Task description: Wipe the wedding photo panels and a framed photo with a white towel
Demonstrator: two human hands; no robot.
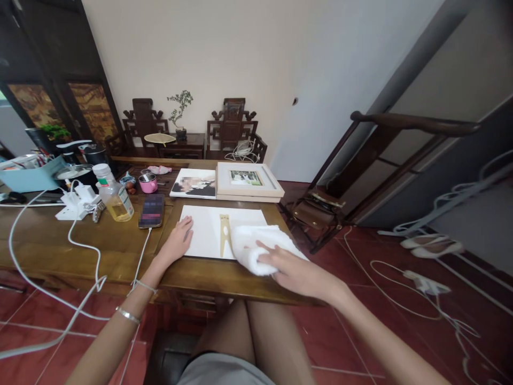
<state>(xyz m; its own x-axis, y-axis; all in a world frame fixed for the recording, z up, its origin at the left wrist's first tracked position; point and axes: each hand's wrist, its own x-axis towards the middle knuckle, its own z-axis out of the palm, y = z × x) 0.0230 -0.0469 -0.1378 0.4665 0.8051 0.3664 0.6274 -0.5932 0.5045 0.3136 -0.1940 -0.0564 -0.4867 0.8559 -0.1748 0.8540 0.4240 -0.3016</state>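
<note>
Your knees sit under the front edge of the table. On the tabletop, close to that edge, lies a white panel with a gold strut on it. Your left hand lies flat, fingers spread, on the panel's left edge and steadies it. Your right hand presses open-fingered on a folded white towel over the panel's right end, gripping nothing. I judge the wiping to be midway: the towel covers only the right part, and everything left of the strut looks unreached. A framed photo and a print wait behind, towards the far edge.
</note>
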